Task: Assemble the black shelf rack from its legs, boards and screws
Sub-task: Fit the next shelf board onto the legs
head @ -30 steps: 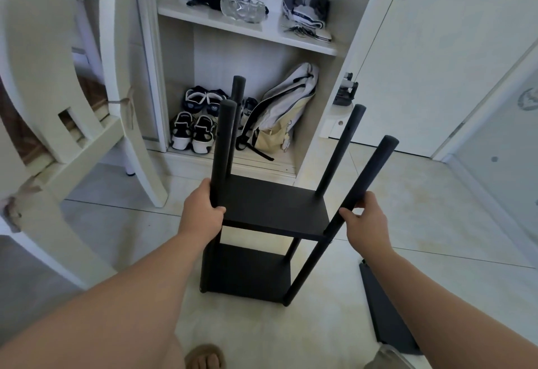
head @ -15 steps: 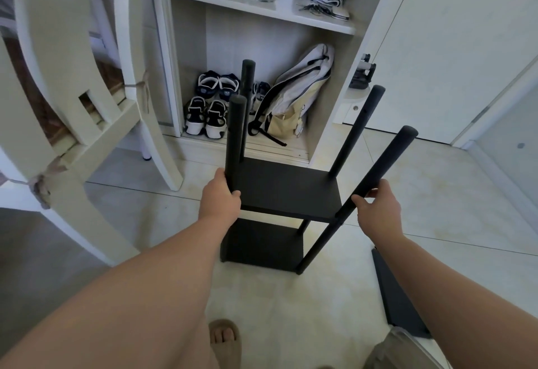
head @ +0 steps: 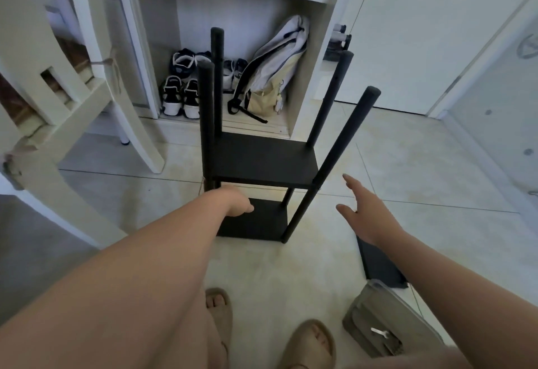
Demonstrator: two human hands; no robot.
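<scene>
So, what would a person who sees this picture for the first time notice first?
The black rack stands on the floor in the middle, its four legs pointing up. Just before it are two bare hands: the right hand is open with spread fingers, apart from the rack, and the left hand reaches toward its lower left part. A loose black board lies on the floor at the right.

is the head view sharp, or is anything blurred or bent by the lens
Head view: the right hand and left hand look slightly soft, likely motion blur; the wide lens slants the door frame; the black rack reads as flat dark.
</scene>
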